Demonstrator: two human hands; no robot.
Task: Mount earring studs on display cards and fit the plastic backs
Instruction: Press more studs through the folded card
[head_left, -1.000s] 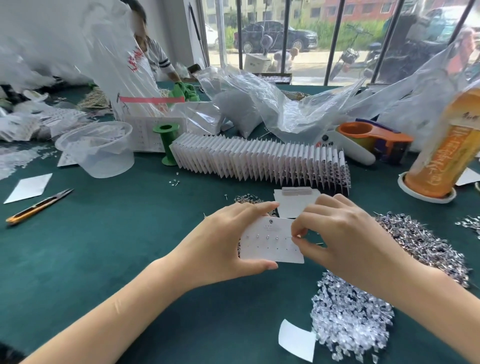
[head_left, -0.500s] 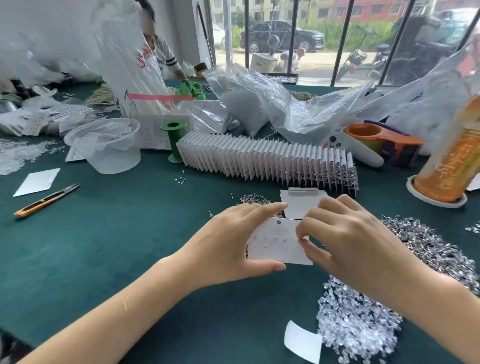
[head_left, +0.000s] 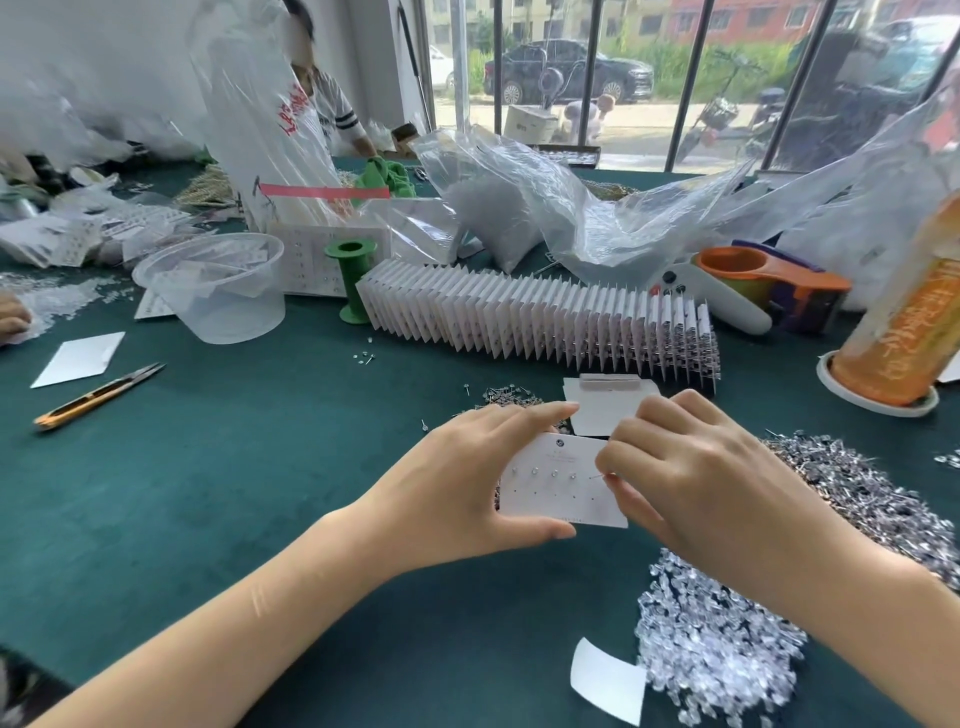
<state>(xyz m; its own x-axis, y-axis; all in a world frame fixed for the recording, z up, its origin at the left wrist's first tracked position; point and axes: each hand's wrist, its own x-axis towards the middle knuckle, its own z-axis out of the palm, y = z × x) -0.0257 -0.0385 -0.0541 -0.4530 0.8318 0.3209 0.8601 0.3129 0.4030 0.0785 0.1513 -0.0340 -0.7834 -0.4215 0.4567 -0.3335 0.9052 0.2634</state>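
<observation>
My left hand (head_left: 457, 488) grips a white display card (head_left: 558, 493) between thumb below and fingers above, a little over the green table. Several studs sit in the card's top row. My right hand (head_left: 696, 478) pinches one earring stud (head_left: 602, 475) at the card's right side, its pin pointing left at the card. A heap of metal studs (head_left: 852, 483) lies to the right, and a pile of clear plastic backs (head_left: 717, 644) lies at the lower right. Blank cards (head_left: 608, 400) lie just behind my hands.
A long row of filled cards (head_left: 540, 317) stands across the middle. A clear tub (head_left: 218, 286), green spool (head_left: 350, 280), snips (head_left: 98, 395), tape dispenser (head_left: 769, 280), orange bottle (head_left: 904, 317) and plastic bags (head_left: 571, 218) surround it. Another person (head_left: 317, 109) sits at the far left.
The view shifted slightly. My right hand's fingers drew back to the card's right edge, and a stud pinched in them now shows with its pin toward the card. My left hand keeps its hold.
</observation>
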